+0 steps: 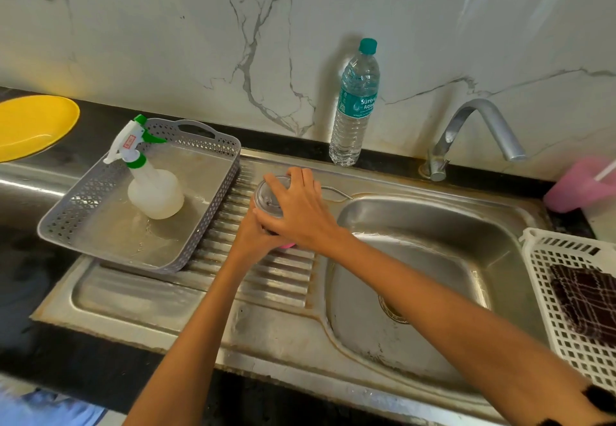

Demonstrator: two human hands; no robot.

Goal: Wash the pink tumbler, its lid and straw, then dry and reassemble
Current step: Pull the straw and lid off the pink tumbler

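The left hand (pixel 258 237) gripped the pink tumbler (pixel 287 245) from below, the right hand (pixel 298 213) clawed over its lid (pixel 266 192); the axis ran roughly upright between them.

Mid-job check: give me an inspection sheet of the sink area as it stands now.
Surface: steel sink with ribbed drainboard; no stream seen from the tap.
Job's things: pink tumbler, mostly hidden by the hands, with clear lid on top; thin bent metal piece behind, possibly the straw.
Clutter: spray bottle in grey basket; water bottle; yellow plate; pink container, blurred; dark cloth in white basket.
Grippers: left hand holds the tumbler body; right hand grips the lid.
Cables: nothing seen.
Surroundings: marble-pattern wall; black counter.
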